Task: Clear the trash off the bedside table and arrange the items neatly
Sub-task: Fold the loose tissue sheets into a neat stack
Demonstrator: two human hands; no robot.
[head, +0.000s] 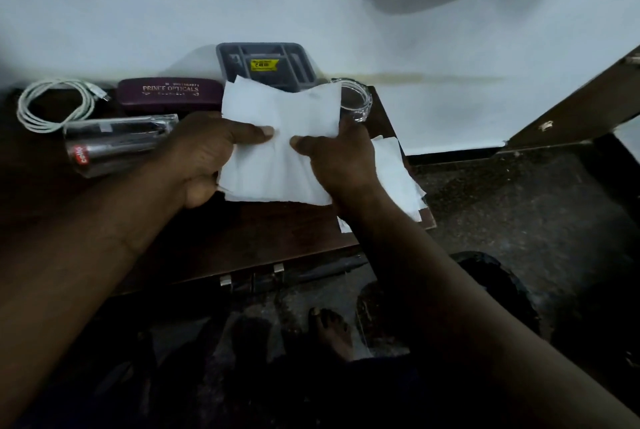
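A person's left hand (pixel 204 155) and right hand (pixel 337 155) each pinch a white paper sheet (pixel 280 158), thumbs on top, over the middle of the dark bedside table (pixel 242 238), apparently gathering trash; more paper (pixel 394 175) at three o'clock likely needs collecting next. Pale wall (pixel 450 47) at twelve o'clock, speckled floor (pixel 502 214) at four.

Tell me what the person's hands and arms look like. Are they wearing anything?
The left hand and right hand wear nothing: no gloves, and no rings, watch or bracelets that show in this dim picture. The left forearm and right forearm are uncovered too, with no sleeves in view.
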